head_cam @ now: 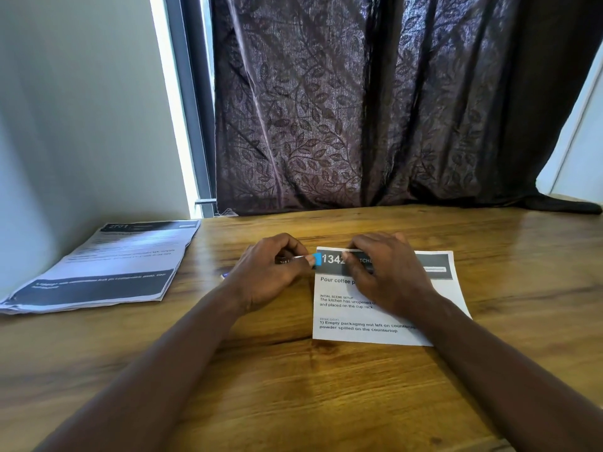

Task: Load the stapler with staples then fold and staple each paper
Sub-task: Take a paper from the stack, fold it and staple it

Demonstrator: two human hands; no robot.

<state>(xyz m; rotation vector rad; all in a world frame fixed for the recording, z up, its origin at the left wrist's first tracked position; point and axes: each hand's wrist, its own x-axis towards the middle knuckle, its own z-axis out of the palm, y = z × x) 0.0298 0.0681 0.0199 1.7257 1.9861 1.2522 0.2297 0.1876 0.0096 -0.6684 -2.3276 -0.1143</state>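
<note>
**STAPLING THE PAPER CORNER: RISKS AND BLIND SPOTS**

The left grip is curled round the stapler, whose blue nose meets the top-left corner of the paper lying on the tabletop. The right grip rests on the top edge just beside it and appears to pinch that edge, though the curled fingers hide the contact.

Risk: if the corner is not seated fully in the stapler's mouth, the staple may miss or catch one layer only. If the right grip slackens, the sheet may slide.

The left fingers hide most of the stapler body, so its staple load cannot be checked. The paper stack at far left is blurred.
</note>
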